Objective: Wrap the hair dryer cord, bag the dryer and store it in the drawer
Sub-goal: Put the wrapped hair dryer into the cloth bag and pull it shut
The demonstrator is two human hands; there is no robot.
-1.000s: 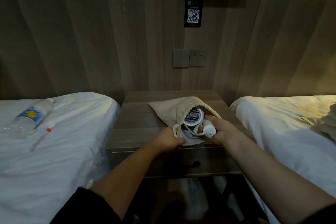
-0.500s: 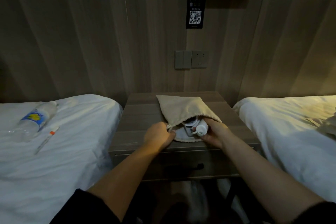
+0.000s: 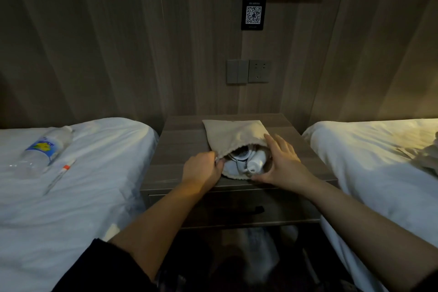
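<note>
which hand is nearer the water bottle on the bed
Left. The left hand grips the bag's mouth on the side facing the water bottle; the right hand rests open at the bag's far side, further from it.

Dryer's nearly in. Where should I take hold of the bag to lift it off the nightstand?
Probably at the gathered mouth of the bag, from the near side. The hair dryer still pokes out there, so closing the opening around it keeps it in. The left hand already pinches that rim; the right hand lies open beside it.
</note>
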